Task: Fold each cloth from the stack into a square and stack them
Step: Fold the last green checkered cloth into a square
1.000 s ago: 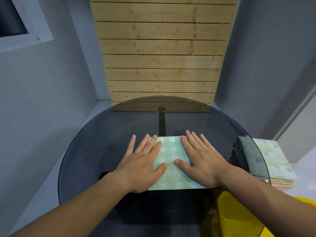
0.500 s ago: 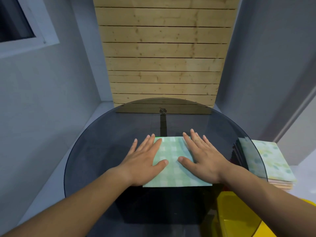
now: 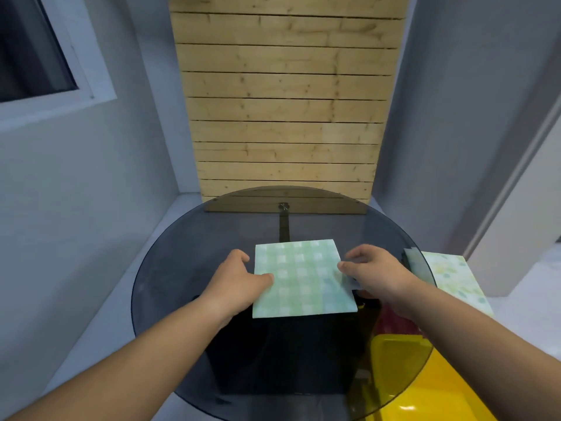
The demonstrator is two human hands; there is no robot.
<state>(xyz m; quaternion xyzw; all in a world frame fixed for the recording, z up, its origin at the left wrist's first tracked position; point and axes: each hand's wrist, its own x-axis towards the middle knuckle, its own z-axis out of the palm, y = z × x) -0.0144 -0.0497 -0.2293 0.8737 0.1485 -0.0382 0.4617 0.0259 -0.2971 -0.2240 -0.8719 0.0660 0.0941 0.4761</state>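
Soft even indoor light, pale reflections on the dark glass table [image 3: 188, 268], right hand [image 3: 379, 273] slightly blurred, walls [image 3: 91, 192] bowed at frame edges.

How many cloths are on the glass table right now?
1: the green checked cloth, centre, held by left hand and right hand. A stack sits off the table to the right, count unclear.

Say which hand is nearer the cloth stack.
Right. The right hand grips the green cloth at its right edge, beside the stack; the left hand grips its left edge, farther away.
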